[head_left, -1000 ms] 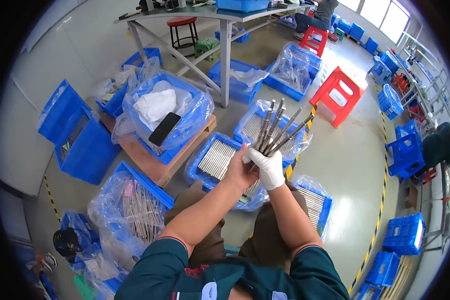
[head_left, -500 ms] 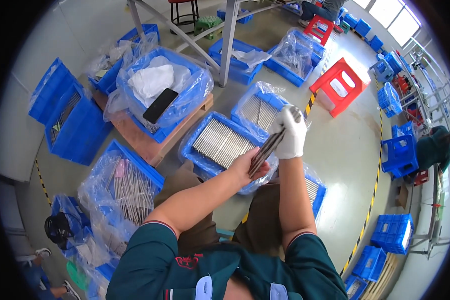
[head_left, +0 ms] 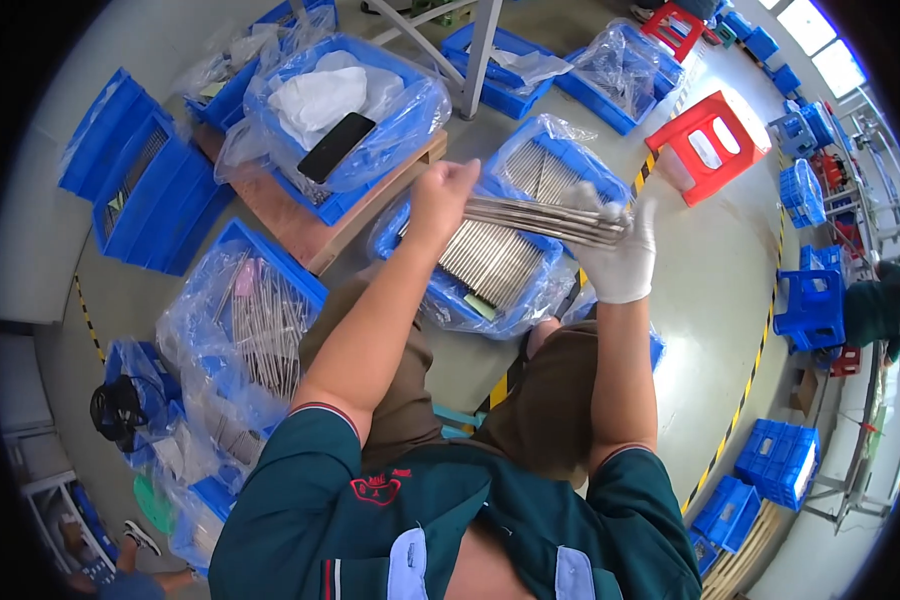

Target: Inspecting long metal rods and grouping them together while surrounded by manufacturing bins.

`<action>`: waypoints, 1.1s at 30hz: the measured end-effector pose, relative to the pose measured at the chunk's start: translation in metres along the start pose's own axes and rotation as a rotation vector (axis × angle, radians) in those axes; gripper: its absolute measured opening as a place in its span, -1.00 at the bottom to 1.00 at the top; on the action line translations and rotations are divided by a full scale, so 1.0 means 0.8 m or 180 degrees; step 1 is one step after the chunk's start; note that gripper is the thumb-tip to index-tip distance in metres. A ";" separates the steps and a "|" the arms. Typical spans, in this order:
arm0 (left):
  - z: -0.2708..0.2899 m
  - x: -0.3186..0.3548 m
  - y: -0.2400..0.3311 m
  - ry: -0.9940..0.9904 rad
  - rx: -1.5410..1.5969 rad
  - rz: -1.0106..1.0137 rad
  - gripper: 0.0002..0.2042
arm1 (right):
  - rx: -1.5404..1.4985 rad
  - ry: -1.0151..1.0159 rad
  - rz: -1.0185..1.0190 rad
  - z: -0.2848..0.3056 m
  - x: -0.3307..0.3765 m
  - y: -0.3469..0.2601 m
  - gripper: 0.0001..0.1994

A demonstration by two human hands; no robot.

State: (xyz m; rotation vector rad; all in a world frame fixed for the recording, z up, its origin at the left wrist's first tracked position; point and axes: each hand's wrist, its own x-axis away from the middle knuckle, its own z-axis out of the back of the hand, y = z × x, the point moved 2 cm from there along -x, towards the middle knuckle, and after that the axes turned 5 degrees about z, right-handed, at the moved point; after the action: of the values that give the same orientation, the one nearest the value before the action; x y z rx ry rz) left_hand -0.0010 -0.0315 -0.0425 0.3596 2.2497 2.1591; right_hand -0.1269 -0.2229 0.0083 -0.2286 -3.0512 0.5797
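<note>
A bundle of thin metal rods (head_left: 540, 215) spans the gap between my two hands, lying almost level. My bare left hand (head_left: 444, 198) is closed around the left ends. The white-gloved right hand (head_left: 618, 255) grips the other ends, with its thumb up beside them. Directly under the bundle, rows of similar rods (head_left: 485, 268) lie side by side in a plastic-lined blue crate, partly hidden by the bundle. Just beyond, a second lined crate holds more rods (head_left: 536, 172). A small pale green piece (head_left: 480, 306) rests at the near end of the closer crate.
Loose rods (head_left: 270, 325) fill a lined crate to my left. A black phone (head_left: 336, 147) and white cloth (head_left: 315, 100) lie on a crate on a wooden pallet (head_left: 270, 215). A red stool (head_left: 712, 150) stands far right; blue crates (head_left: 780, 460) are stacked at the right.
The bundle has swung from steeply slanted to nearly level. My left hand has moved up and left, the gloved right hand slightly right and down. The view has shifted too.
</note>
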 end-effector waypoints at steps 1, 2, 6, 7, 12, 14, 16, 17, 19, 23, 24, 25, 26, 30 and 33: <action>0.010 -0.009 0.003 -0.0051 -0.0128 -0.0064 -0.63 | 0.0542 0.0462 -0.0279 0.006 0.003 0.004 -0.58; 0.021 -0.014 0.009 0.0088 -0.0601 -0.0457 -0.63 | 0.1056 0.0510 -0.0641 0.012 0.010 0.014 -0.64; 0.045 -0.023 0.027 -0.0297 -0.1484 -0.0719 -0.69 | 0.1230 -0.0010 -0.2231 0.031 0.033 0.059 -0.58; 0.047 -0.022 0.030 -0.0404 -0.1563 -0.0604 -0.68 | 0.1168 -0.0281 -0.2469 0.033 0.037 0.066 -0.57; 0.031 -0.014 0.042 -0.1150 -0.1217 -0.0186 -0.66 | -0.0055 -0.0631 -0.2936 0.032 0.067 0.105 -0.54; 0.022 -0.011 0.046 -0.1415 -0.1128 -0.0199 -0.67 | -0.0453 -0.0556 -0.2878 0.029 0.074 0.120 -0.55; 0.018 -0.010 0.049 -0.1323 -0.1227 -0.0370 -0.68 | -0.0209 -0.0193 -0.2848 0.031 0.075 0.136 -0.68; 0.017 -0.009 0.050 -0.1319 -0.1205 -0.0375 -0.68 | -0.0333 -0.0235 -0.3103 0.030 0.076 0.141 -0.73; 0.016 -0.010 0.051 -0.1343 -0.1364 -0.0419 -0.71 | -0.0198 -0.0412 -0.3148 0.029 0.067 0.146 -0.73; 0.029 -0.018 0.057 -0.0601 -0.0055 -0.0549 -0.77 | 0.1184 0.0412 -0.3033 0.031 0.059 0.130 -0.62; 0.035 -0.020 0.058 -0.0272 0.0198 -0.0574 -0.77 | 0.1602 0.0480 -0.2832 0.027 0.057 0.126 -0.60; 0.041 -0.023 0.060 -0.0069 0.0378 -0.0520 -0.76 | 0.2112 0.0717 -0.2621 0.025 0.057 0.122 -0.59; 0.045 -0.023 0.059 0.0037 0.0503 -0.0331 -0.74 | 0.2329 0.0737 -0.2431 0.020 0.055 0.116 -0.55; 0.050 -0.017 0.054 -0.0067 0.0843 -0.0124 -0.71 | 0.3107 0.0696 -0.0994 -0.003 0.041 0.082 -0.67; 0.040 -0.008 0.048 -0.0351 0.1168 -0.0111 -0.71 | 0.3471 0.0357 0.0216 -0.019 0.035 0.051 -0.77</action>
State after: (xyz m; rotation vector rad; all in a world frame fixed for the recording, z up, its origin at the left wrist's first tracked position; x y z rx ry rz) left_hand 0.0163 0.0004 -0.0076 0.4249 2.5590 1.6574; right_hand -0.1479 -0.1759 0.0078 -0.2874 -2.1809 1.9645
